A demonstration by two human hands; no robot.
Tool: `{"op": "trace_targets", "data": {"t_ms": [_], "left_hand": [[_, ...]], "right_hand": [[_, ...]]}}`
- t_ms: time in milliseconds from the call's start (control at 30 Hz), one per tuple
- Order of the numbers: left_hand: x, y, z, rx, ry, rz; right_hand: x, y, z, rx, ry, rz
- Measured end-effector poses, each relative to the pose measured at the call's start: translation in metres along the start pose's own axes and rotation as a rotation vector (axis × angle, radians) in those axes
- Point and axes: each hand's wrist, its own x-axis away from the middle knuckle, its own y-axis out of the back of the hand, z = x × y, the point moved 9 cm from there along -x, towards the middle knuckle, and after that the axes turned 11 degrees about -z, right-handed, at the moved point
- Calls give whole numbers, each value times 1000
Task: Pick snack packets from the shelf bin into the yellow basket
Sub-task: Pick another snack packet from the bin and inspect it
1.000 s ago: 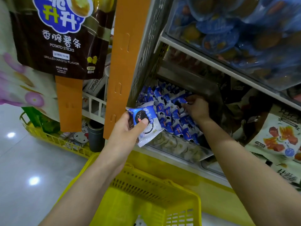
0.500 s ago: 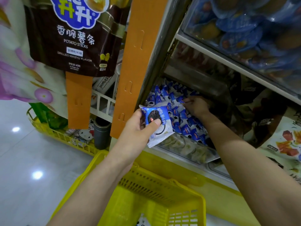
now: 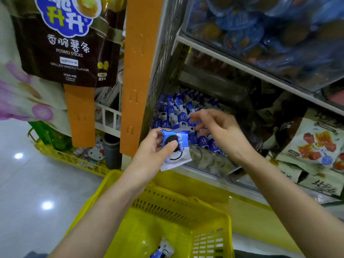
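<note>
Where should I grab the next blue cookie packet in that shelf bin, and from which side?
Pinch a crimped top edge sticking up from the blue cookie packets. They look tightly packed on end in the shelf bin, with a shelf overhead, so come in from the open front, angled down.

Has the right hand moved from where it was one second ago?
Yes. The right hand has drawn back from deep in the bin toward its front wall, nearer the packet in the left hand.
</note>
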Motion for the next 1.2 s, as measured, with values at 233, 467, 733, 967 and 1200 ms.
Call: {"op": "trace_targets", "data": {"t_ms": [233, 467, 733, 967, 1200], "left_hand": [[19, -27, 11, -160, -33, 197], [33, -26, 26, -207, -37, 133], [27, -13, 43, -280, 10, -21], [31, -20, 50, -175, 96, 54], [28, -6, 51, -84, 136, -21]], "right_hand": [[53, -1, -14, -11, -60, -35], [80, -12, -45, -125, -160, -121], [97, -24, -41, 134, 113, -68], [100, -12, -35, 231, 237, -180], [93, 2, -86, -396, -427, -308]]}}
